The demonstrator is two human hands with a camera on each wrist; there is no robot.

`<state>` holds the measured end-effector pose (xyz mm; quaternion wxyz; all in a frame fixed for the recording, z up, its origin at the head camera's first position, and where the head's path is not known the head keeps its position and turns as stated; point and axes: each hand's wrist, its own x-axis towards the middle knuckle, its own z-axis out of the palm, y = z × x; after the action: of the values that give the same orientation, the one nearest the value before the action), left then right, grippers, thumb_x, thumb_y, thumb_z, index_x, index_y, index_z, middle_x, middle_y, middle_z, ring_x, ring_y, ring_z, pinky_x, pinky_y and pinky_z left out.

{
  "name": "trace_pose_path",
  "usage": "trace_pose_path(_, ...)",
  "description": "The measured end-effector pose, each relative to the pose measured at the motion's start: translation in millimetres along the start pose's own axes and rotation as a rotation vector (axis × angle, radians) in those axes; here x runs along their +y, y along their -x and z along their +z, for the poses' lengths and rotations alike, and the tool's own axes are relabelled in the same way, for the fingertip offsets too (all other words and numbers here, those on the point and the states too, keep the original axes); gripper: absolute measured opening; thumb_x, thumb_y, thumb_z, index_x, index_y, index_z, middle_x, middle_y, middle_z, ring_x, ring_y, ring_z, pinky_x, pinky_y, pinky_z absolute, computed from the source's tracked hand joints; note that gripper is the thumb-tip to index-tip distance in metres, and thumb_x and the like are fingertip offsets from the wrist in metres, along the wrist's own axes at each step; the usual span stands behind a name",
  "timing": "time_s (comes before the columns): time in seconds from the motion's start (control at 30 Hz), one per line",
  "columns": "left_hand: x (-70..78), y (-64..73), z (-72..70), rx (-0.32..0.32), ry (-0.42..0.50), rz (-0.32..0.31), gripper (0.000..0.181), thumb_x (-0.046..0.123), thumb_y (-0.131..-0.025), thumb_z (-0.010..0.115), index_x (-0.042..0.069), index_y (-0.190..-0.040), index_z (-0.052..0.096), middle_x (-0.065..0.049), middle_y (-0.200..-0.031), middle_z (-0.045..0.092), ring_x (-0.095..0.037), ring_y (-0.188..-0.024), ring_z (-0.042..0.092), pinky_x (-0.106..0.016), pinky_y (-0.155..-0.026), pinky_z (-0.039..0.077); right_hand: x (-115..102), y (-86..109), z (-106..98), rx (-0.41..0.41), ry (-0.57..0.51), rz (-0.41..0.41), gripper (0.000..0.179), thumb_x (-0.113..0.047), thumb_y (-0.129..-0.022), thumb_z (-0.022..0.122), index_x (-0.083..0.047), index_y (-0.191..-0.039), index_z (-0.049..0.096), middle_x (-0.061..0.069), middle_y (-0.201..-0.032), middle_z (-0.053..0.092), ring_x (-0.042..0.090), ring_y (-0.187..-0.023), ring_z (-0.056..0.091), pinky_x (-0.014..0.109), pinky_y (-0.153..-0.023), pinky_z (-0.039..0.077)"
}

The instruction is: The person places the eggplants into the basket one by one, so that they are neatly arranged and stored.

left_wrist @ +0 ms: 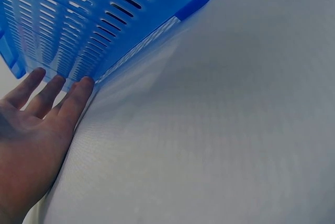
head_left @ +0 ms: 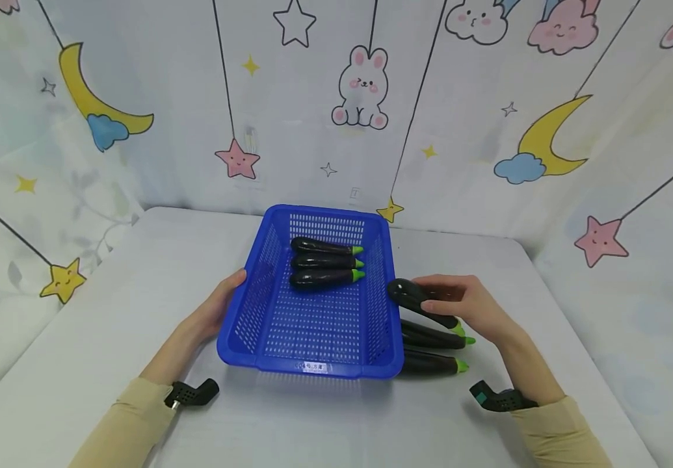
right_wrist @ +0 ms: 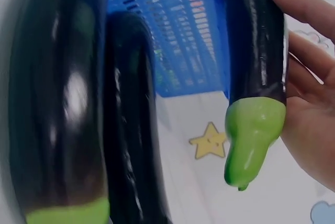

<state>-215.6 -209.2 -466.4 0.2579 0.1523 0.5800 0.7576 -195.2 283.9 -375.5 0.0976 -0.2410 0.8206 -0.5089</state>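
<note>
On my head feed a pale label (head_left: 315, 368) sits on the near rim of the blue plastic basket (head_left: 239, 358), between the hands and closer to the person; its characters are too small for me to read. The left hand (head_left: 216, 309) is at the basket's left side, and the left wrist feed shows me what the head view hides: its fingers are extended and slightly apart, tips against the perforated outer wall. The right hand (head_left: 471, 305) pinches an eggplant (head_left: 409, 296) between thumb and fingers, blunt end leftward at the basket's right rim; I cannot tell whether they touch. The right wrist feed gives me its green cap whole, where the head view shows only part. Just nearer the person than the right hand, two more eggplants (head_left: 432, 362) lie side by side on the table (head_left: 119, 325); that wrist feed also shows a blunt end the basket covers on my head feed. Between the hands, toward the basket's far end, three further eggplants (head_left: 321, 262) lie in a row inside it. White tabletop spreads from the left hand to the left edge; a narrower strip runs from the right hand to the right edge.
</note>
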Motion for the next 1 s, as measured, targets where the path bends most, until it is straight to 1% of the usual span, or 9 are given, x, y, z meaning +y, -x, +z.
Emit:
trace_pose_path(0.13, 0.6, -1.2, -0.3, -0.012, -0.007, 0.008, 0.072, 0.055, -0.102, 0.029, 0.014, -0.159, 0.010, -0.018, -0.133, 0.052, -0.026, -0.109, 0.062, -0.042, -0.087, 0.056, -3, -1.3, 4, 0.004, 0.001, -0.002, 0.038, -0.010, -0.093, 0.070, -0.011, -0.131, 0.065, 0.008, -0.128, 0.067, 0.027, -0.103, 0.067, 0.034, -0.085, 0.058)
trace_pose_path(0.33, 2.9, -0.1, -1.7, -0.035, 0.015, 0.012, 0.070, 0.054, -0.103, 0.029, 0.011, -0.157, 0.012, -0.015, -0.129, 0.056, -0.024, -0.106, 0.064, -0.040, -0.085, 0.057, -3, -2.7, 6, 0.010, 0.009, 0.015, 0.038, -0.012, -0.093, 0.071, -0.012, -0.131, 0.065, 0.008, -0.128, 0.066, 0.026, -0.105, 0.067, 0.033, -0.086, 0.057)
trace_pose_path(0.47, 3.8, -0.1, -1.4, -0.020, 0.008, 0.005, 0.072, 0.055, -0.102, 0.029, 0.011, -0.157, 0.011, -0.015, -0.130, 0.055, -0.024, -0.106, 0.063, -0.039, -0.085, 0.057, -4, -4.4, 8, 0.016, 0.019, 0.011, 0.038, -0.013, -0.093, 0.071, -0.013, -0.131, 0.066, 0.009, -0.129, 0.066, 0.026, -0.105, 0.067, 0.033, -0.087, 0.057)
trace_pose_path(0.6, 3.2, -0.3, -0.5, 0.022, -0.015, -0.011, 0.072, 0.055, -0.102, 0.029, 0.013, -0.157, 0.010, -0.016, -0.131, 0.053, -0.024, -0.107, 0.062, -0.041, -0.086, 0.056, -7, -7.3, 8, 0.017, 0.032, 0.016, 0.038, -0.016, -0.093, 0.072, -0.015, -0.130, 0.066, 0.008, -0.128, 0.066, 0.026, -0.106, 0.067, 0.033, -0.087, 0.057)
trace_pose_path(0.7, 2.4, -0.2, -0.1, 0.040, -0.027, -0.019, 0.073, 0.055, -0.101, 0.030, 0.015, -0.158, 0.007, -0.018, -0.133, 0.051, -0.025, -0.109, 0.062, -0.043, -0.087, 0.056, -10, -11.1, 9, 0.008, 0.033, 0.017, 0.038, -0.017, -0.093, 0.072, -0.016, -0.130, 0.066, 0.008, -0.128, 0.066, 0.026, -0.106, 0.067, 0.033, -0.088, 0.057)
trace_pose_path(0.87, 2.0, -0.2, 0.1, 0.043, -0.010, -0.023, 0.075, 0.057, -0.101, 0.031, 0.014, -0.158, 0.008, -0.019, -0.133, 0.051, -0.026, -0.108, 0.063, -0.043, -0.087, 0.056, -15, -20.8, 12, -0.029, 0.024, -0.007, 0.039, -0.016, -0.093, 0.073, -0.017, -0.131, 0.066, 0.007, -0.127, 0.067, 0.027, -0.106, 0.067, 0.033, -0.089, 0.057)
trace_pose_path(1.0, 1.4, 0.0, 0.7, 0.041, -0.017, -0.032, 0.077, 0.057, -0.101, 0.030, 0.010, -0.158, 0.009, -0.017, -0.130, 0.054, -0.025, -0.107, 0.063, -0.043, -0.088, 0.056, -21, -28.2, 15, -0.061, 0.024, -0.028, 0.038, -0.016, -0.092, 0.073, -0.019, -0.130, 0.067, 0.006, -0.124, 0.068, 0.027, -0.104, 0.068, 0.034, -0.089, 0.057)
